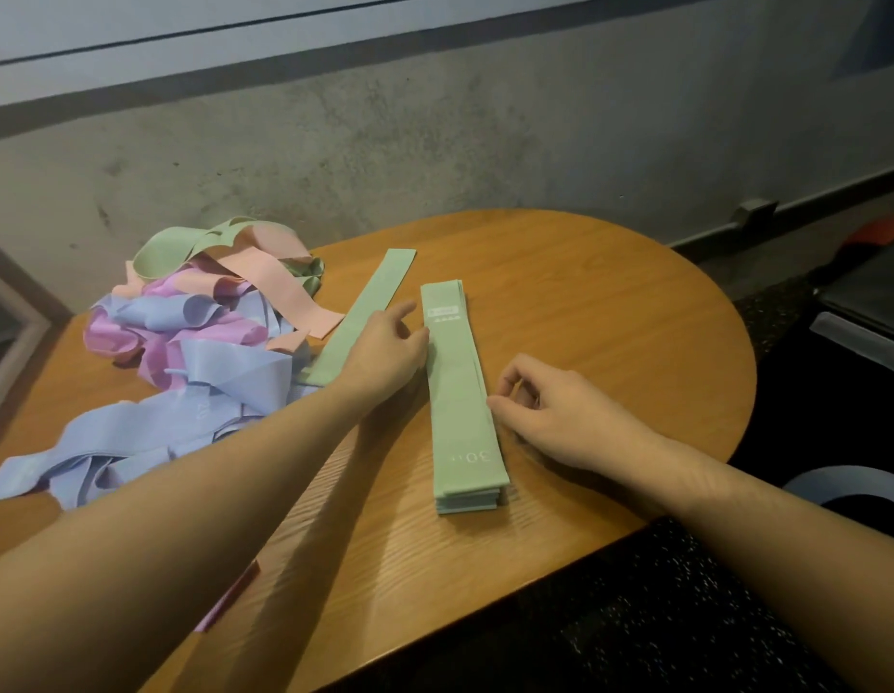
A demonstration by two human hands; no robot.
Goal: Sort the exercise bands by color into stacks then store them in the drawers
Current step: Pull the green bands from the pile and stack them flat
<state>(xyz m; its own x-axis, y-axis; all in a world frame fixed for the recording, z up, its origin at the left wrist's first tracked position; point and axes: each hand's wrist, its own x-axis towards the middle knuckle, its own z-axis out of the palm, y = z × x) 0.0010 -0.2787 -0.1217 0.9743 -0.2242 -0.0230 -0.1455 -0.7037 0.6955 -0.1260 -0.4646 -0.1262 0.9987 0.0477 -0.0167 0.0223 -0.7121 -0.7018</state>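
Observation:
A neat stack of green bands [460, 392] lies lengthwise in the middle of the wooden table [610, 302]. My left hand [385, 350] rests against the stack's left edge, fingers relaxed. On the right edge, my right hand [550, 407] touches the stack with loosely curled fingers and holds nothing. One single green band [365, 312] lies flat just left of the stack, partly under my left hand. A tangled pile of green, peach, pink and blue bands [205, 322] covers the table's left side.
A pink band [230, 597] pokes out under my left forearm near the front edge. A concrete wall runs behind the table. Dark floor and a dark box [865, 312] lie to the right, with a grey stool [855, 485] below.

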